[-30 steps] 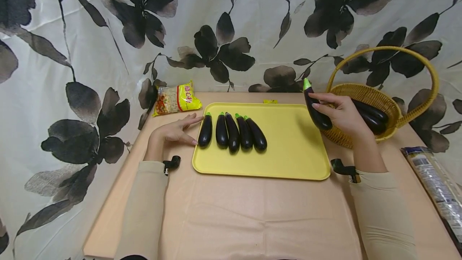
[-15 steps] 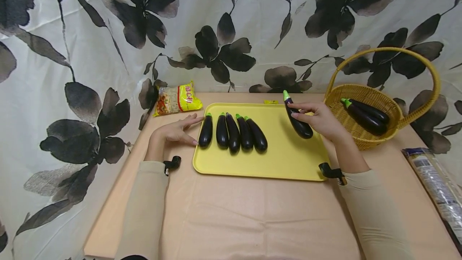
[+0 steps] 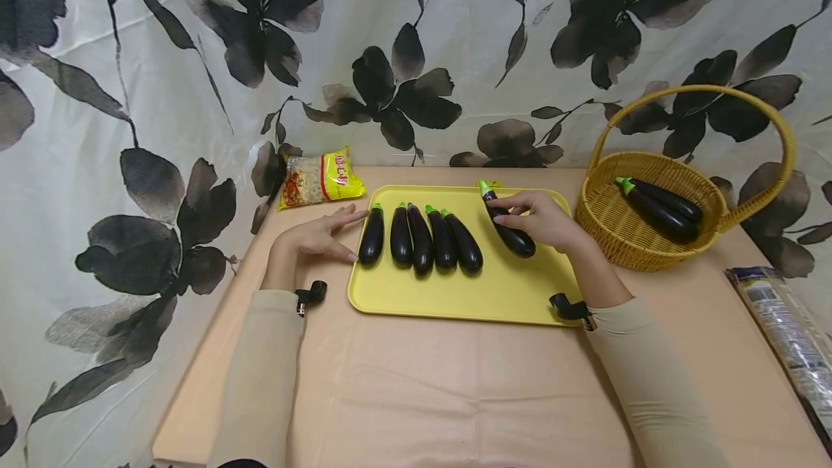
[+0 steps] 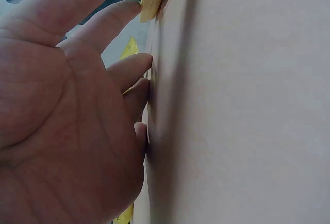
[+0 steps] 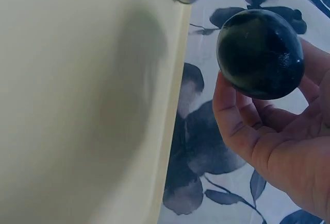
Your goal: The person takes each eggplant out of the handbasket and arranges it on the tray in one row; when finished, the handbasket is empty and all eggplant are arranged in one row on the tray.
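Note:
My right hand (image 3: pixel 539 221) pinches a dark purple eggplant (image 3: pixel 513 238) with a green stem, over the right half of a yellow tray (image 3: pixel 416 300). In the right wrist view the rounded end of this eggplant (image 5: pixel 260 54) faces the camera, thumb and fingers around it, with its shadow on the tray. Several more eggplants (image 3: pixel 422 244) lie side by side on the tray's left half, stems toward the back. My left hand (image 3: pixel 318 237) rests at the tray's left edge, fingers spread beside the leftmost eggplant (image 3: pixel 371 238). The left wrist view shows its open palm (image 4: pixel 67 110) and fingertips near the tray's edge.
To the right stands a wicker basket (image 3: pixel 604 237) with a tall handle, two eggplants (image 3: pixel 663 211) inside it. A yellow food packet (image 3: pixel 321 179) lies behind the tray at left. A long plastic package (image 3: pixel 786 338) lies at the table's right edge. A floral cloth hangs behind.
My right hand has carried the eggplant leftward from beside the basket to over the tray, close to the row. The left hand has stayed in place.

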`<state>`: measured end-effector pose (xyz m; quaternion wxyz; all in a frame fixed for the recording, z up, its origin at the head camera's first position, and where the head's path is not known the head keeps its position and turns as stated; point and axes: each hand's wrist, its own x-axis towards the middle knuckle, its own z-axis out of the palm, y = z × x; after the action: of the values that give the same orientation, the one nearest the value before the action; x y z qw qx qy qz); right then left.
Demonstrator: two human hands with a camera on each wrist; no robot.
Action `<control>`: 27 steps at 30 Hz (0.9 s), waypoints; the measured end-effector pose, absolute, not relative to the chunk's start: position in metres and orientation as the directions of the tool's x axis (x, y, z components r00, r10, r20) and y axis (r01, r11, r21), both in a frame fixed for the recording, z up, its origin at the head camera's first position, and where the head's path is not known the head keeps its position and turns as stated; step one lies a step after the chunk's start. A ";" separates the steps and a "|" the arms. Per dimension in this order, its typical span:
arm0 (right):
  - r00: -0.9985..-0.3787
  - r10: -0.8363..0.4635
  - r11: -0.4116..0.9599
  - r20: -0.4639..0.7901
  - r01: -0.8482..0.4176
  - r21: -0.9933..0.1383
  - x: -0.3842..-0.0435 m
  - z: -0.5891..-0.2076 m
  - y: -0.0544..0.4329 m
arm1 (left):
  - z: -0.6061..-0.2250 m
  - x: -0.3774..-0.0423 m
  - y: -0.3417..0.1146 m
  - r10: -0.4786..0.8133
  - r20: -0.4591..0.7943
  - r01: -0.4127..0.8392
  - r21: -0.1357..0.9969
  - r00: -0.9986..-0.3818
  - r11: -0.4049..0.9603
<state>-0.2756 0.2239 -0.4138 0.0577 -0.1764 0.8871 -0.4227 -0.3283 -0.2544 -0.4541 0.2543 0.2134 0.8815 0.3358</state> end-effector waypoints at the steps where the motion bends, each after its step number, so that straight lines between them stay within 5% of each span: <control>1: -0.927 -0.372 0.584 0.039 -0.267 -0.767 -0.276 -0.415 0.222 | -0.454 -0.328 -0.254 0.546 -0.306 0.205 0.699 -0.780 0.685; 15: -0.905 -0.415 0.627 -0.094 -0.210 -0.750 -0.285 -0.431 0.208 | -0.455 -0.328 -0.254 0.534 -0.316 0.184 0.703 -0.784 0.687; 27: -0.860 -0.496 0.663 -0.117 -0.289 -0.690 -0.287 -0.439 0.204 | -0.455 -0.329 -0.254 0.542 -0.313 0.188 0.709 -0.780 0.680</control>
<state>-0.2871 0.2044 -0.4389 0.1492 -0.2181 0.8997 -0.3476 -0.3291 -0.2542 -0.4551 0.2584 0.2075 0.8793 0.3420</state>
